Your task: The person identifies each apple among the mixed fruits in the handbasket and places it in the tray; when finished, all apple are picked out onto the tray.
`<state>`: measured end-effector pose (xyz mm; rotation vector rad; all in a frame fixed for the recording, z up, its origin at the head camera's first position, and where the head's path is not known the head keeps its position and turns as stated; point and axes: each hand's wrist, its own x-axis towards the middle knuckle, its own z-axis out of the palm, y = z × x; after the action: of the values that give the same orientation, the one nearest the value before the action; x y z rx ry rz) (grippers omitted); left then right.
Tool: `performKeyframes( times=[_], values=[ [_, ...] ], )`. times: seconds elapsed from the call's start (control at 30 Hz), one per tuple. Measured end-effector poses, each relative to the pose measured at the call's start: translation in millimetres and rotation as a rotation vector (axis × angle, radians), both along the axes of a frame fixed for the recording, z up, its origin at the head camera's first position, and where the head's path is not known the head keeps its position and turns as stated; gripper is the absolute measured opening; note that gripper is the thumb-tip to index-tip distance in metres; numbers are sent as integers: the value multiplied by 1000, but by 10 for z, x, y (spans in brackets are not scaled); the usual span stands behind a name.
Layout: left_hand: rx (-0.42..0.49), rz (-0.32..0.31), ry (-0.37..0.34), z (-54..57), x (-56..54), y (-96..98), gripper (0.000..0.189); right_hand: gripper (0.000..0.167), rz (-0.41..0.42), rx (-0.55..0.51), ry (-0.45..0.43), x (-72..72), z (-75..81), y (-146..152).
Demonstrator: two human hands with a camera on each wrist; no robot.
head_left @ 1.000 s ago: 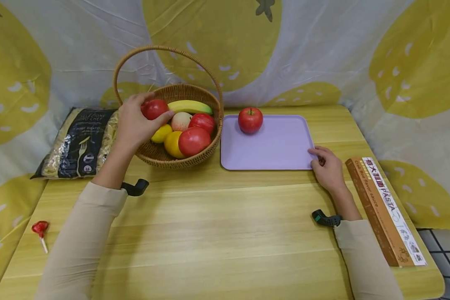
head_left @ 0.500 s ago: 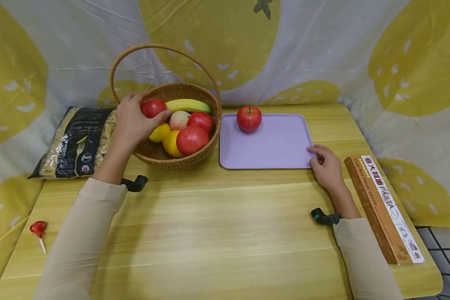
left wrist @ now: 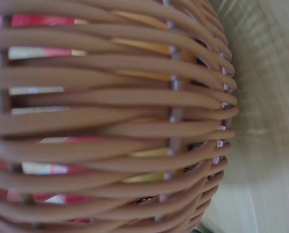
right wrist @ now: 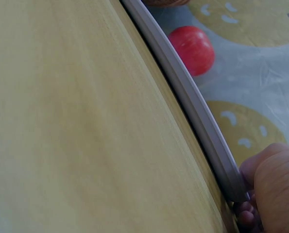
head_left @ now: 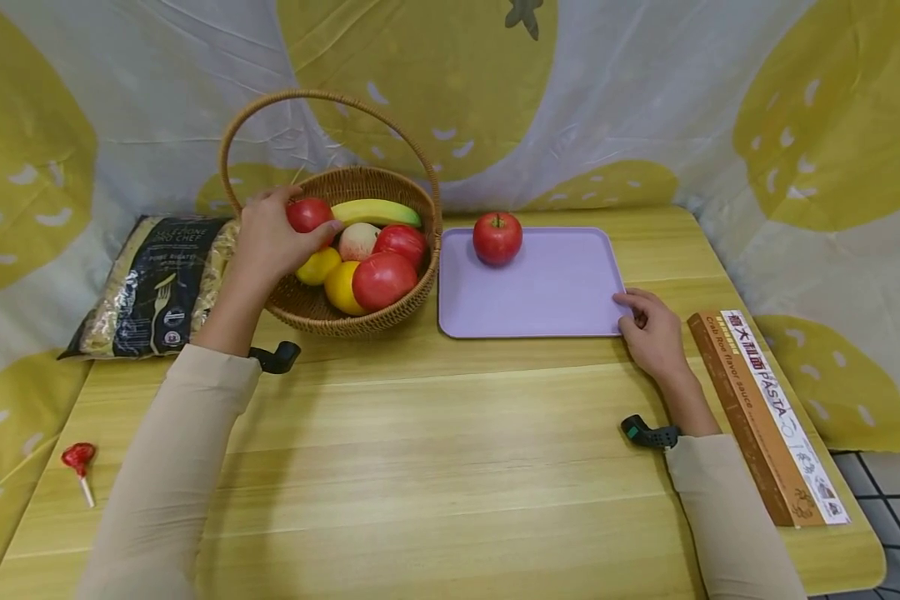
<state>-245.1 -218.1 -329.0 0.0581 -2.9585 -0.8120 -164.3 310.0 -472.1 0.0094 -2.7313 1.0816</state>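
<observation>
My left hand [head_left: 270, 237] reaches over the left rim of a wicker basket [head_left: 345, 325]. Its fingers and thumb grip a red apple [head_left: 310, 214] there, partly covered by the hand. In the left wrist view the woven basket wall [left wrist: 110, 97] fills most of the picture, and neither hand nor apple shows. A lilac tray [head_left: 532, 300] lies right of the basket with another red apple [head_left: 497, 239] near its back left. At the tray's front right corner my right hand [head_left: 654, 337] pinches the edge; the right wrist view shows fingers [right wrist: 261, 167] at that rim.
Inside the basket are a banana [head_left: 378, 212], a peach [head_left: 358, 242], yellow fruit [head_left: 319, 267] and red fruit [head_left: 384, 282]. Its tall handle [head_left: 330, 94] arches above. A pasta bag [head_left: 157, 283] lies left, a lollipop [head_left: 80, 467] front left, a pasta box [head_left: 768, 417] right.
My left hand and the red apple in it have shifted very slightly to the right over the last half second. The right hand and tray stay in place.
</observation>
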Motion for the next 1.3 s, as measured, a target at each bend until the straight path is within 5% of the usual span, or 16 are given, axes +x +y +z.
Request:
performKeyframes(
  times=[0.23,1.07,1.3],
  values=[
    [-15,-24,-26,-41,-40,-21,85,39,2,-7,-4,-8,-25,5],
    [28,-96,70,-121,-30,1,58,39,0,4,-12,-5,-13,-6],
    [43,-72,22,-111,-80,-2,83,40,-4,3,-8,-6,5,-5]
  ],
)
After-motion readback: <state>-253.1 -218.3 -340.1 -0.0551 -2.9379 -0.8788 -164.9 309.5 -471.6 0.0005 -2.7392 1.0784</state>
